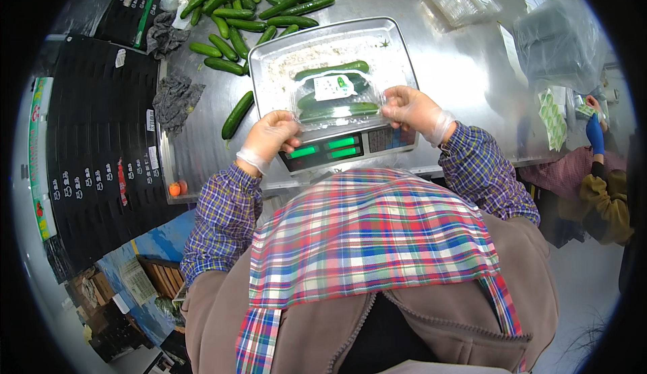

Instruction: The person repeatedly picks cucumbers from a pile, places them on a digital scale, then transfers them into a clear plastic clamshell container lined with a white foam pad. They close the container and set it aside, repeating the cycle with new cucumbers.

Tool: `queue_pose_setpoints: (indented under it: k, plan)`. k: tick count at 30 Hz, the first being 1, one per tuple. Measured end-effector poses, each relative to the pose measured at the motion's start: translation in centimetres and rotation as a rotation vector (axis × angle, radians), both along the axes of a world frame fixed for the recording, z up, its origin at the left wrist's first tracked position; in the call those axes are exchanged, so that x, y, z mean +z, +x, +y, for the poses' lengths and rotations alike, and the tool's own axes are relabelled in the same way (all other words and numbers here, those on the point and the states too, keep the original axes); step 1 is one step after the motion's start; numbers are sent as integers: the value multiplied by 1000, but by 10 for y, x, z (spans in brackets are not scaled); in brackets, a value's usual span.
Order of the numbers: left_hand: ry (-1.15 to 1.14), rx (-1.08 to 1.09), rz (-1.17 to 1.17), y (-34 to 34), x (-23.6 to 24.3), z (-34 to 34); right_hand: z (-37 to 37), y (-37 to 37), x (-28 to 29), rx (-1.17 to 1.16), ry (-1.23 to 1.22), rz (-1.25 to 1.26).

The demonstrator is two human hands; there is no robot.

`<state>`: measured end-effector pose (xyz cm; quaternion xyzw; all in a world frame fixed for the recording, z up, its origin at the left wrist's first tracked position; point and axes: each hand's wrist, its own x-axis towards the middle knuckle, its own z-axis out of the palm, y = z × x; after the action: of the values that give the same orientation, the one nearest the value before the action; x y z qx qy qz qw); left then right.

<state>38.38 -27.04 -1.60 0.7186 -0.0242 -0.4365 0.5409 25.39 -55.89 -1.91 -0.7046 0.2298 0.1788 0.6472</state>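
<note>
A clear plastic clamshell box (pixel 322 119) with a white label on its lid holds several cucumbers (pixel 340 110). It lies over the near part of the metal pan (pixel 264 49) of a weighing scale, whose green-lit display (pixel 342 146) faces me. My left hand (pixel 271 135), in a clear thin glove, is closed on the box's left near corner. On the opposite side my right hand (pixel 412 112), gloved the same way, pinches the right edge between thumb and fingers. The pan's white surface shows wet-looking specks behind the box.
Loose cucumbers (pixel 232 23) are heaped beyond and left of the scale; a single cucumber (pixel 237 115) lies nearer. Grey rags (pixel 176 103) and black crates (pixel 101 138) line the left. Empty clear boxes (pixel 461 2) stand far right. A co-worker's blue-gloved hand (pixel 594 133) handles labels at right.
</note>
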Motion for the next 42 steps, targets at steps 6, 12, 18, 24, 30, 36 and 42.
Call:
queue_pose_setpoints:
  k: [6, 12, 18, 24, 30, 36, 42]
  plan:
    - [0, -3, 113, 10, -5, -2, 16, -2, 8, -94, 128, 32]
    - [-56, -138, -64, 8, 15, -3, 17, -10, 29, -115, 166, -5]
    - [-670, -12, 170, 32, 62, -30, 10, -9, 65, -77, 333, -196]
    - [-255, 48, 184, 126, 56, -79, 6, 4, 71, -363, 308, -285]
    - [-273, 233, 85, 291, 14, -160, -20, -45, 57, -866, 241, -240]
    - [-132, 405, 46, 409, -35, -235, -14, -90, 37, -1139, 245, -201]
    - [548, -127, -1152, 412, -82, -198, 2, -92, 34, -1165, 186, -154]
